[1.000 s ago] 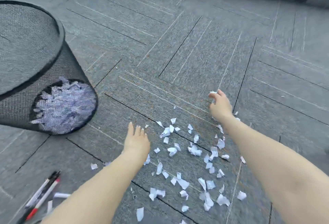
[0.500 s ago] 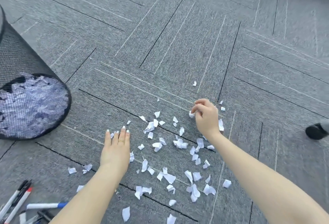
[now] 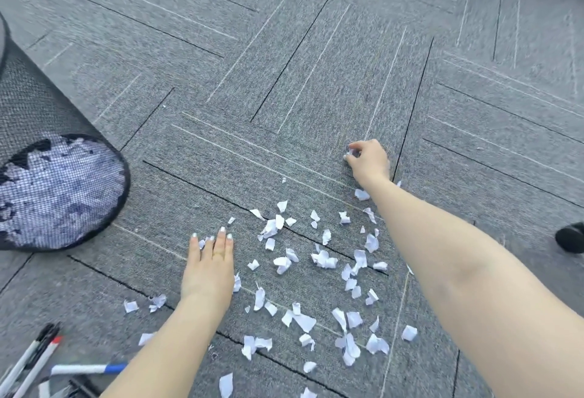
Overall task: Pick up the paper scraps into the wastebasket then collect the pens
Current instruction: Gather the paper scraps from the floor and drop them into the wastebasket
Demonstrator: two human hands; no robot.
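Currently both my hands are down on the grey carpet [image 3: 316, 75]. Right hand [image 3: 368, 160] is at the far edge of the paper scraps [image 3: 322, 258], fingers curled tight around a small white scrap [image 3: 351, 153] pinched at the fingertips, knuckles up, hand touching the carpet. Left hand [image 3: 208, 266] lies flat, palm down, fingers straight and together, nothing gripped. A couple of scraps sit against its fingertips and one just beside its right edge.

Scraps are scattered loose on the carpet between and in front of my forearms, densest in the band from the left hand over to the right forearm, with more trailing toward the bottom of the view. A few strays lie left of the left wrist.

Wastebasket [image 3: 47, 157] is black wire mesh, at the left edge, well apart from the right hand and near the left. Only partly in frame. White paper shows through the mesh at its bottom.

Pens [image 3: 38, 363] are in the bottom-left corner, lying on the carpet: one with a red end, one with a blue end [image 3: 91, 368] running toward my left forearm, plus dark-capped ones. Blurred, so I can't count them.

Dark rounded object [image 3: 570, 236] at the right edge, cut off by the frame; can't tell what it is.
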